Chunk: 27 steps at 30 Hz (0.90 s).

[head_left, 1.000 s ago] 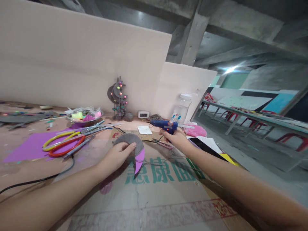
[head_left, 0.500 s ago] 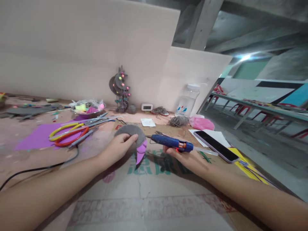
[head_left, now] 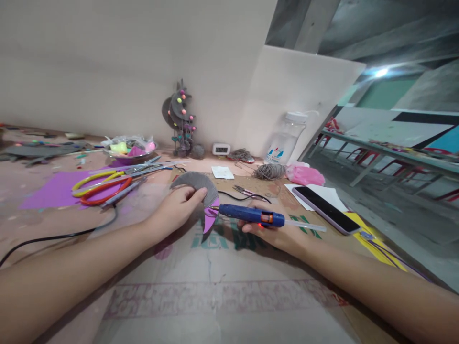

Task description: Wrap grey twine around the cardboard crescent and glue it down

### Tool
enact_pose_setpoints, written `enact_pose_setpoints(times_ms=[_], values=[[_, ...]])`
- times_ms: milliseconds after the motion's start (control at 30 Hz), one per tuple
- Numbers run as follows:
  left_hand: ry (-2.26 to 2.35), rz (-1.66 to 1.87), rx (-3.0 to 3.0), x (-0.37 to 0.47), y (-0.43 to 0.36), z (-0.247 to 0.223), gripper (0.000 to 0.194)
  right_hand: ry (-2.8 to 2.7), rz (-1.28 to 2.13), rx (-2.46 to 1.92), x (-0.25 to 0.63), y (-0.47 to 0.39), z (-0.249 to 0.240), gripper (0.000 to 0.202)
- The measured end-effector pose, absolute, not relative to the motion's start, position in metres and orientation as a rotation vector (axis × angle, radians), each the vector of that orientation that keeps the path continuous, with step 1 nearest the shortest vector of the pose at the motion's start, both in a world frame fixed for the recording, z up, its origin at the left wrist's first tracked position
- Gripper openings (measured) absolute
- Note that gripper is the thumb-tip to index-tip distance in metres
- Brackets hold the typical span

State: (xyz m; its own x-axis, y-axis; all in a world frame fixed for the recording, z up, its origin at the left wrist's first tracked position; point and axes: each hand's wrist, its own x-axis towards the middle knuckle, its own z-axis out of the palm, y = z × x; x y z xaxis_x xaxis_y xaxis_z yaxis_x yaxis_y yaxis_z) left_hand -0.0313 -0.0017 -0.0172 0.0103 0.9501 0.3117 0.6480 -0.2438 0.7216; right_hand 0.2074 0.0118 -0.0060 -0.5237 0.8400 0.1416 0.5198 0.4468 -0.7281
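Here, two bare hands work over a printed cardboard sheet (head_left: 229, 267) at the table's middle. The left hand (head_left: 175, 210) pinches one grey crescent (head_left: 196, 182), thumb on top and fingers underneath, holding it just above the cardboard; the crescent's lower horn is pink (head_left: 208, 220). The right hand (head_left: 272, 234) is wrapped around one blue glue gun (head_left: 251, 215), which lies level with its nozzle at nine o'clock, touching or nearly touching the pink horn, while one clear glue stick (head_left: 304, 225) juts from its back toward three o'clock. The two hands are apart, the crescent tip and gun between them. At ten o'clock from the left hand lie two pairs of scissors, one yellow-handled (head_left: 91, 180) and one red-handled (head_left: 103, 196), partly on one purple sheet (head_left: 50, 193). Beyond them sits one bowl (head_left: 129, 154) of bright scraps. At twelve o'clock, against the wall, stands one grey ornament (head_left: 179, 117) dotted with coloured beads, with one small clock (head_left: 221, 149) just beside it. At two o'clock from the right hand are one bottle (head_left: 285, 143), one twine bundle (head_left: 267, 171), one pink bag (head_left: 304, 176) and one phone (head_left: 324, 203) lying on white paper. One black cable (head_left: 53, 236) runs off toward nine o'clock.
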Motion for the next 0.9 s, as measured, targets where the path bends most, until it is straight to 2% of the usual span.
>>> enact_pose_setpoints(times_ms=[133, 900], values=[[1.642, 1.089, 1.958, -0.0312, -0.0021, -0.0179, 0.043, -2.320, 0.730, -1.060, 0.2072, 0.0129, -0.0078, 0.032], [1.676, 1.033, 2.100, -0.0308, -0.0030, -0.0187, 0.043, -2.439, 0.434, -0.935, 0.2039, 0.0138, -0.0129, 0.037]])
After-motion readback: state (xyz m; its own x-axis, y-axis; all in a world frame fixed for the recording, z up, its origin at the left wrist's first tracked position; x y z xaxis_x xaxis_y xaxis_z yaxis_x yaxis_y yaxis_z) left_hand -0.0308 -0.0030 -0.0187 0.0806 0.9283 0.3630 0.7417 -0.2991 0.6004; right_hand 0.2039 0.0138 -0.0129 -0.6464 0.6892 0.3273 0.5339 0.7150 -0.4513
